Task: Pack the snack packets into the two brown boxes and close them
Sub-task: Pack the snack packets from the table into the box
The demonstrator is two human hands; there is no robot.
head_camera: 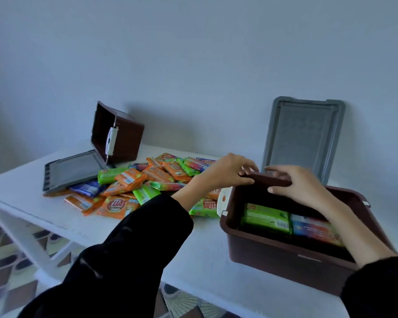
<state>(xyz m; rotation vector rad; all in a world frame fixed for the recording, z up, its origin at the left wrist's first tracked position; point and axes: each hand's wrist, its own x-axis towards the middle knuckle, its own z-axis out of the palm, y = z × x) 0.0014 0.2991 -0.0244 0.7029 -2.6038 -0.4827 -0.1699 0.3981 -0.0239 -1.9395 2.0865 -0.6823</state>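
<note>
An open brown box (274, 260) stands on the white table at the right. A green packet (265, 219) and a blue-and-red packet (313, 228) lie inside it. My left hand (232, 172) grips the box's far rim at its left corner, fingers over the edge. My right hand (299, 185) holds the same far rim further right, thumb inside. A pile of snack packets (147, 182), orange, green and blue, lies left of the box. The second brown box (126, 136) lies tipped on its side at the back left, mouth facing left.
One grey lid (306, 134) leans upright against the wall behind the right box. Another grey lid (74, 169) lies partly on packets in front of the tipped box. The table (205, 265) shows bare white surface along its front; patterned floor lies below its edge.
</note>
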